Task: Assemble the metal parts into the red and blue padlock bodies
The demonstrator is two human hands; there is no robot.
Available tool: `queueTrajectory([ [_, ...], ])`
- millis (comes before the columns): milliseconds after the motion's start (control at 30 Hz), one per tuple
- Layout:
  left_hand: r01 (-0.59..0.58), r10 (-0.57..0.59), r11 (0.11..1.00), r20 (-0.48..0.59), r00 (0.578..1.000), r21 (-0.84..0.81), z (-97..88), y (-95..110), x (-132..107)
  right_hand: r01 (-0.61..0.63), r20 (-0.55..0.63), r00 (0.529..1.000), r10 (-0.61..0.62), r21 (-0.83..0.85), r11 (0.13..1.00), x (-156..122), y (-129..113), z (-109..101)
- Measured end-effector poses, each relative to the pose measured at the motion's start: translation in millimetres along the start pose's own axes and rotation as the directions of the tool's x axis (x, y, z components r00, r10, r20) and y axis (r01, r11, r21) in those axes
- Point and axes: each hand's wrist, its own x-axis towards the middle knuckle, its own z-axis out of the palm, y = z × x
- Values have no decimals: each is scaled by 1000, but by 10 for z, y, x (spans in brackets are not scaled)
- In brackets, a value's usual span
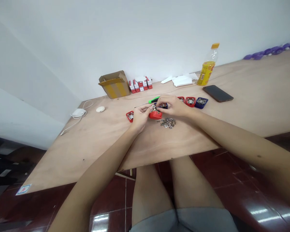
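Note:
My left hand [140,117] and my right hand [171,106] meet above the middle of a plywood table [106,145]. Between them is a red plastic piece [156,115] with a metal clasp [154,108] on top. My left fingers grip the red piece, and my right fingertips pinch at the clasp. A dark blue piece [163,105] is partly hidden under my right fingers. Just beyond lies a green-handled screwdriver [154,100]. A heap of small metal clasps [168,122] sits near my right wrist.
Red trays [190,101] and a blue tray [201,102] lie to the right, with a small red tray [130,116] to the left. Farther back are a cardboard box [114,84], small boxes [140,85], a yellow bottle [207,66], and a phone [217,93].

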Motion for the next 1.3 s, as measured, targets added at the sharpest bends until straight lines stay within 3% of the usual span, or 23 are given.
queueTrajectory([
  [300,-5,5,1000,4,1000,-14,-27,-37,36,73,-24,997,-72,33,997,8,-52,-1],
  [1133,32,-32,999,-3,999,-29,-18,13,16,-6,-15,1000,6,1,1000,4,10,6],
  [1300,26,-25,994,8,1000,-109,-19,14,16,-17,-26,1000,17,2,1000,-7,15,16],
])
